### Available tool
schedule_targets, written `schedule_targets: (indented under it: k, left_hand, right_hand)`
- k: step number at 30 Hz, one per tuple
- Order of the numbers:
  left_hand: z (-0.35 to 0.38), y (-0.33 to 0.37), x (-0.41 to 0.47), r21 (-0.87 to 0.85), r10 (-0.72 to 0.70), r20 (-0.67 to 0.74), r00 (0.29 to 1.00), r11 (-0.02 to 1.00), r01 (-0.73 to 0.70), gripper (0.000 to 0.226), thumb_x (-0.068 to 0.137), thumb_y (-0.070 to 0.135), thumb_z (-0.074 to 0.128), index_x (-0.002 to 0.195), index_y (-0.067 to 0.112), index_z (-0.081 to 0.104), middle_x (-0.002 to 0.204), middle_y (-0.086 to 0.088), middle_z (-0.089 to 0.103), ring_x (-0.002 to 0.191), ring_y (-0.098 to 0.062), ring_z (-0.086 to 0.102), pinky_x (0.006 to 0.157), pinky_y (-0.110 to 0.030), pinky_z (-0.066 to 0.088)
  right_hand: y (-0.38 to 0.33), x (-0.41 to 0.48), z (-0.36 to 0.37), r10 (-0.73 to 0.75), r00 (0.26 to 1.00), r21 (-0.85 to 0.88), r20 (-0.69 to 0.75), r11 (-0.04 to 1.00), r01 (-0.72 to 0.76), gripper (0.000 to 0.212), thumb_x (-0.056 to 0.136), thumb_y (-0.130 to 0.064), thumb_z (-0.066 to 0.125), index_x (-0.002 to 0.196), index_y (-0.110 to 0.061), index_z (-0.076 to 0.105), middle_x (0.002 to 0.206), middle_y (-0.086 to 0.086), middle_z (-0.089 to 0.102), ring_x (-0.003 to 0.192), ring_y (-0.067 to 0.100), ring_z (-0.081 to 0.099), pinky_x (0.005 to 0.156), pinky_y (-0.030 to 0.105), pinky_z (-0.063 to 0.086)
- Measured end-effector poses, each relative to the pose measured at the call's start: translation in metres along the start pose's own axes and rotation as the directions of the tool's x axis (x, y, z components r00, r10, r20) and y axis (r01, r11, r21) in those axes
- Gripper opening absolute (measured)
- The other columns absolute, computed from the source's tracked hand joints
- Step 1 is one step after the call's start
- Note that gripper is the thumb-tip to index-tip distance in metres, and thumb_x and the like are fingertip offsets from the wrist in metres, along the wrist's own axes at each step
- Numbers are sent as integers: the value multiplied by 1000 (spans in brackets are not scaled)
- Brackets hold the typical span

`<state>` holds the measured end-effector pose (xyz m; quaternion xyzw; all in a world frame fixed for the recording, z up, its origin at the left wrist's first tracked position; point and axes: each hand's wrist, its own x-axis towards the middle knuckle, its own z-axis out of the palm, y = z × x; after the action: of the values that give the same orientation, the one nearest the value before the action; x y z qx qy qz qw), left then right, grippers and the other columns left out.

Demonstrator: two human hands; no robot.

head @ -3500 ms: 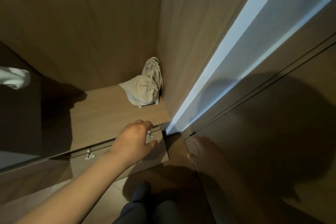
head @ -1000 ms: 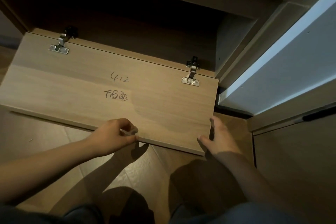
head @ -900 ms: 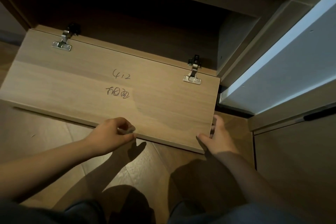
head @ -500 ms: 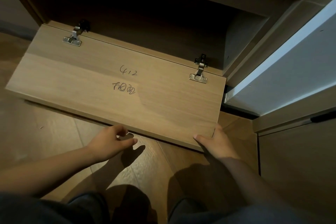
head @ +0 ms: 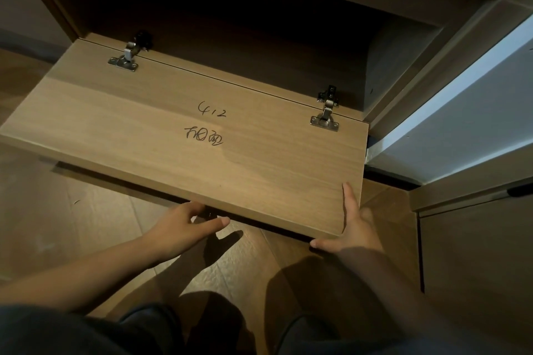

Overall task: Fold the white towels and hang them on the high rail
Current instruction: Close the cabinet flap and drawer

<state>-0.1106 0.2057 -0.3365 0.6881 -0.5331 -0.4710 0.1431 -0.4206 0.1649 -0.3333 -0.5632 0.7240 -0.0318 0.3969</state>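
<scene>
No white towel and no high rail are in sight. A wooden flap door with handwritten marks hangs open from a low cabinet and lies almost flat above the floor. My left hand is at its front edge with fingers spread, fingertips just under the edge and thumb pointing right. My right hand cups the front right corner, one finger along the side edge and the thumb under the front edge.
Two metal hinges join the flap to the dark cabinet opening. A pale wall strip and a dark door panel stand to the right. Wooden floor lies beneath, my knees at the bottom.
The view dropped from an upper shelf holding a crumpled towel to this low flap. Over the last second the flap swung lower, and my left hand loosened its pinch on the front edge.
</scene>
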Motion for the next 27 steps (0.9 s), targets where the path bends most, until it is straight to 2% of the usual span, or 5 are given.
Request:
schedule_targets:
  k: [9, 14, 20, 23, 27]
  left_hand:
    - [-18, -4, -15, 130, 139, 15, 990, 982, -140, 69, 66, 68, 52, 128, 38, 47, 125, 12, 49, 119, -8, 45, 93, -23, 44]
    - [-34, 2, -18, 267, 180, 17, 984, 947, -178, 78, 68, 70, 53, 133, 28, 53, 129, 16, 52, 105, -1, 52, 78, -15, 49]
    - [-60, 36, -8, 655, 443, 83, 893, 651, -384, 34, 69, 52, 78, 91, 30, 65, 87, 15, 60, 80, -5, 58, 70, -24, 51]
    - [-54, 42, -2, 715, 608, 117, 786, 497, -491, 62, 61, 47, 84, 113, 22, 61, 110, 0, 58, 99, -19, 54, 81, -34, 51]
    - [-56, 47, 20, 740, 552, 187, 812, 465, -486, 83, 80, 55, 67, 150, 31, 30, 157, 1, 27, 143, -22, 24, 119, -39, 20]
  right_hand:
    - [9, -11, -15, -116, 988, -257, -97, 962, 88, 118, 66, -56, 81, 152, -46, 0, 150, -2, 34, 135, 19, 35, 111, 41, 35]
    - [11, -9, -29, -445, 895, -623, -15, 704, 340, 94, 75, -71, 63, 143, -41, 6, 162, -10, -20, 138, 5, -36, 113, 41, -7]
    - [4, -13, -35, -472, 878, -653, 80, 641, 404, 78, 90, -64, 48, 142, -36, -3, 147, -24, -7, 134, -5, -10, 110, 27, -7]
    - [1, -16, -39, -517, 852, -632, 81, 635, 445, 77, 88, -61, 54, 143, -34, 7, 147, -23, 3, 136, -5, -1, 112, 27, 0]
    - [-3, -20, -42, -586, 809, -611, 47, 623, 488, 73, 85, -53, 66, 146, -27, 36, 151, -16, 27, 142, 5, 26, 112, 30, 16]
